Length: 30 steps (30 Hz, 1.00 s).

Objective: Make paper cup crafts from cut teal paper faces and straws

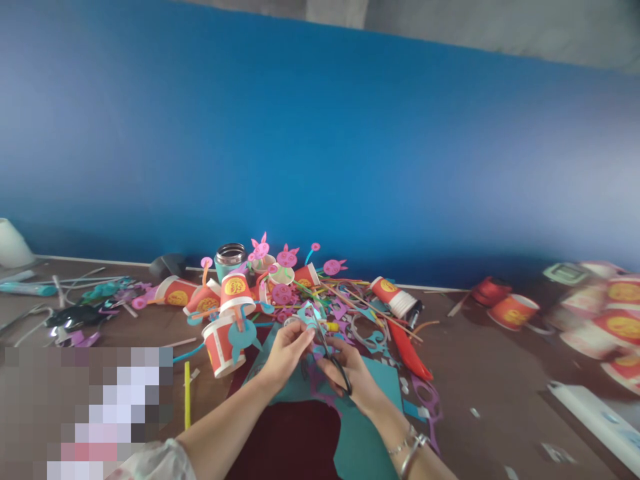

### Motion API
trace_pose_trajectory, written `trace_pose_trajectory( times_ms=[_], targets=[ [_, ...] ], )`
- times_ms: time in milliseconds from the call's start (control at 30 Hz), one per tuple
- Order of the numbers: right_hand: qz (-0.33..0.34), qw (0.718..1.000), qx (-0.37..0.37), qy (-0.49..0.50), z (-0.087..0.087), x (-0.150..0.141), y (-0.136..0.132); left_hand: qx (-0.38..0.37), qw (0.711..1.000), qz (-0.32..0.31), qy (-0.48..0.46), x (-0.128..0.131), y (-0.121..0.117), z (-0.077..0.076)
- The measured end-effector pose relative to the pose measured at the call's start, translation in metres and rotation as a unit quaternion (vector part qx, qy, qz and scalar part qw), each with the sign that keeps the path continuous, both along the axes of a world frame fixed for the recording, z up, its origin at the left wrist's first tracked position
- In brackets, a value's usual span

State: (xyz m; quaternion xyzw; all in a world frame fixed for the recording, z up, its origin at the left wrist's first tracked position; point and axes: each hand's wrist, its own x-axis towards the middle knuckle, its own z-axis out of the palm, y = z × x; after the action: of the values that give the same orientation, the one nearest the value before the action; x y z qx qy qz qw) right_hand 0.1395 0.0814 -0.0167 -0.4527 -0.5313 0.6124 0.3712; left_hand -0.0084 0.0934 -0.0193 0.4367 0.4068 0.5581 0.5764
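My left hand (286,352) pinches a small teal paper cutout (309,313) above the table. My right hand (350,373) grips black-handled scissors (334,363), with the blades pointing up into the cutout. Both hands hover over teal paper sheets (365,440) and a dark red sheet (290,440). A red and white paper cup (220,347) with a teal paper shape stuck on it lies just left of my left hand. Bracelets sit on my right wrist (410,448).
Several red paper cups with pink pig faces on sticks (280,267), straws and paper scraps crowd the table behind my hands. A glass jar (230,257) stands at the back. More cups (513,310) lie right, blurred. A yellow straw (187,397) lies left. A blue wall rises behind.
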Motion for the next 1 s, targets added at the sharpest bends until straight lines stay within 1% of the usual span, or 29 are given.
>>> trace_pose_trajectory(
  times_ms=[200,433,767,1000],
  targets=[
    [0.01,1.0,0.006,0.001,-0.0006,0.0,0.0003,0.007,1.0,0.006,0.003,-0.0003,-0.0007,0.0012],
    [0.018,1.0,0.005,0.006,-0.0054,0.0007,0.0015,0.014,1.0,0.011,0.011,0.0,-0.0009,0.0015],
    [0.005,1.0,-0.021,-0.003,-0.0049,0.002,-0.0015,0.036,0.998,-0.008,0.044,-0.0001,-0.0007,-0.0033],
    [-0.018,1.0,-0.02,0.008,-0.0035,0.0003,-0.0027,0.044,0.998,-0.007,0.047,-0.0005,-0.0005,-0.0012]
  ],
)
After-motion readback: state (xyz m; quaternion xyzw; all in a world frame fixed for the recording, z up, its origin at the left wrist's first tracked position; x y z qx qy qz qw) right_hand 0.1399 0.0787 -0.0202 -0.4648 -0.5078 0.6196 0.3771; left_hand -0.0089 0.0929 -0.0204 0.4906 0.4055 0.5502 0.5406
